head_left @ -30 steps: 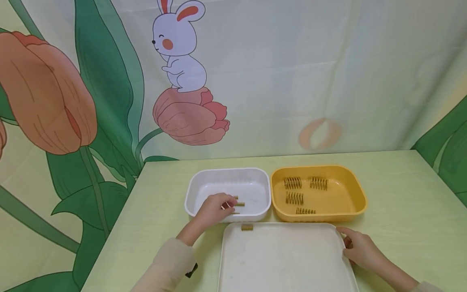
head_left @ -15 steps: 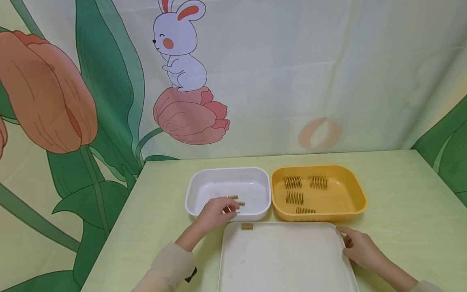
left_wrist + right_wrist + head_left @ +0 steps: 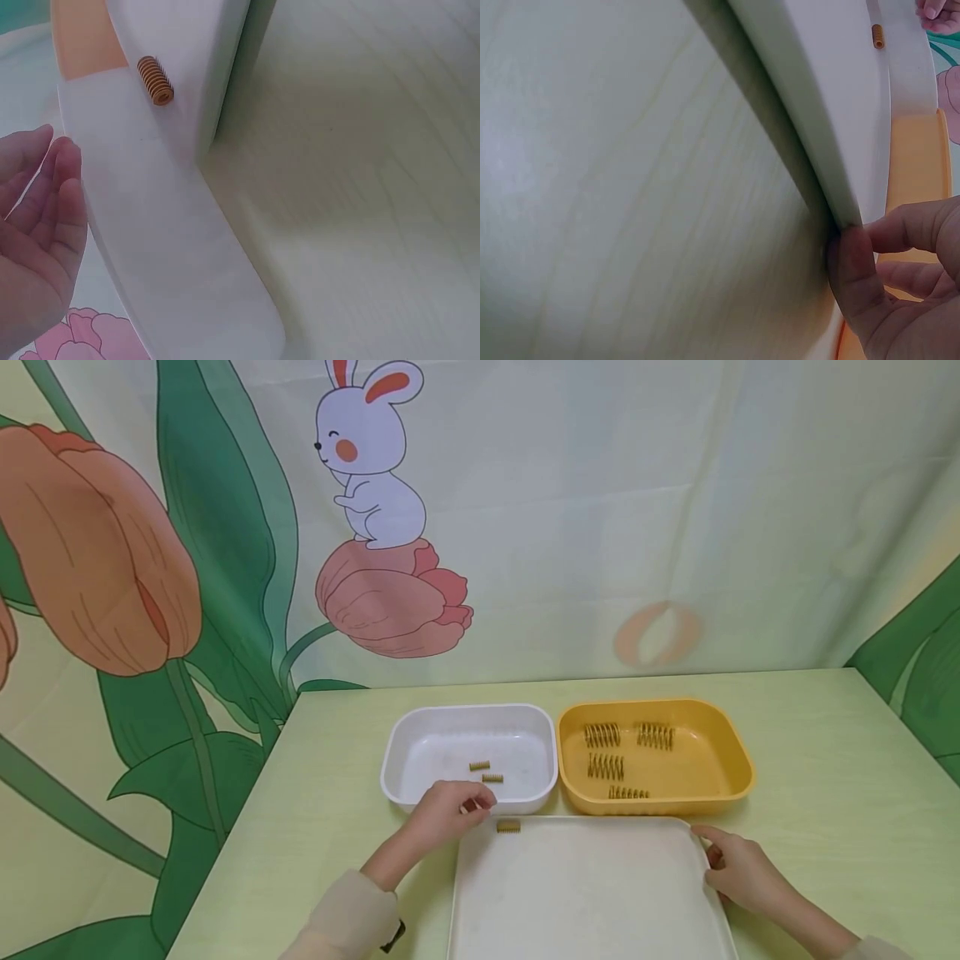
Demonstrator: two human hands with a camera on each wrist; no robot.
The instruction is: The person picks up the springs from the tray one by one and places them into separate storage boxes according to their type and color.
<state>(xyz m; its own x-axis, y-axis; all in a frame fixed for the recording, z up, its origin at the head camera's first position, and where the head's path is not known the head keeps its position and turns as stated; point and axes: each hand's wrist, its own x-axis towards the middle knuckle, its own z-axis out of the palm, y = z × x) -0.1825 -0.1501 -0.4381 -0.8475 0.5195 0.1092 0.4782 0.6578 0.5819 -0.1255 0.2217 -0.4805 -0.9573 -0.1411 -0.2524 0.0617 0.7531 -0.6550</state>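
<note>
My left hand point(image 3: 448, 810) hovers over the near rim of the white box point(image 3: 467, 708), its fingers loosely bent. No item shows between its thumb and fingertips in the left wrist view. Two small coil springs, one point(image 3: 479, 766) behind the other point(image 3: 492, 778), lie in that box; the part under the hand is hidden. A brass-coloured coil spring point(image 3: 508, 827) lies inside the far left corner of the white tray point(image 3: 592, 893), just in front of my left fingertips. With thumb and fingers, my right hand point(image 3: 746, 877) grips the tray's right edge near its far corner.
A yellow box point(image 3: 697, 777) with several larger coil springs point(image 3: 606, 767) stands against the right side of the white box. Both are on the pale green table point(image 3: 840, 760), directly beyond the tray. A printed curtain point(image 3: 555, 527) hangs behind the table.
My left hand has drawn back from inside the white box toward the tray. It now covers the spot where a third small spring showed. The right hand has stayed on the tray.
</note>
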